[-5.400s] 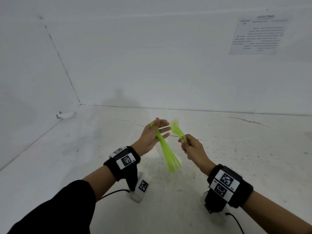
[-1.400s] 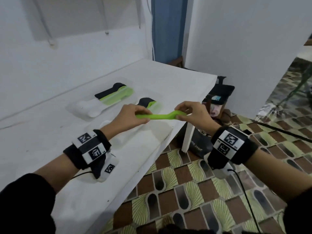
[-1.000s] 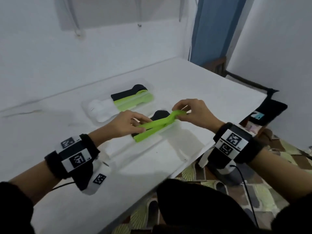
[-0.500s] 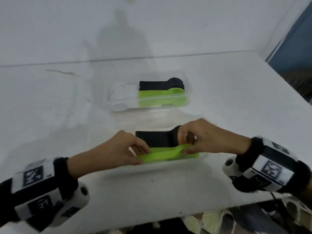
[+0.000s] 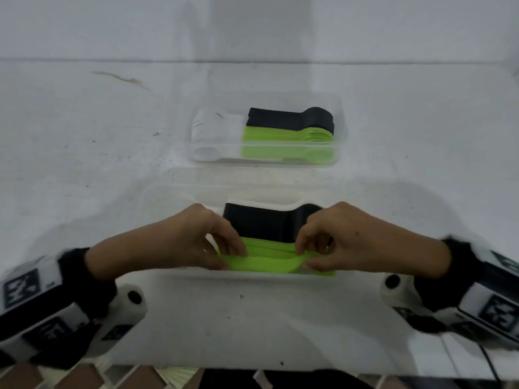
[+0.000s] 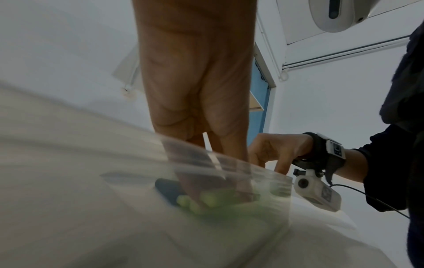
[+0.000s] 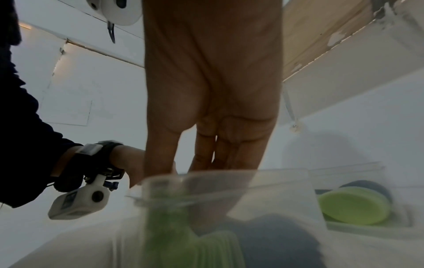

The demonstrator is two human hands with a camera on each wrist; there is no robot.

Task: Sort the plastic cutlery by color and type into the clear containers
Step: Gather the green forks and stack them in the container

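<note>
Lowered since half a second ago, the bunch of lime-green plastic cutlery (image 5: 269, 262) now sits down inside the near clear plastic container (image 5: 174, 192), along its front wall and just beside the stack of black plastic cutlery (image 5: 266, 223). Both hands have sunk with it: the left hand (image 5: 179, 242) pinches one end and the right hand (image 5: 354, 240) the other, each grip closed on the green bunch with curled fingertips. Whether the bunch rests fully on the container's bottom cannot be told. By my judgement this batch is all but placed, and only letting go remains. At the back of the white surface (image 5: 84, 164), the far clear plastic container (image 5: 341, 130) holds white, black and green stacks.
</note>
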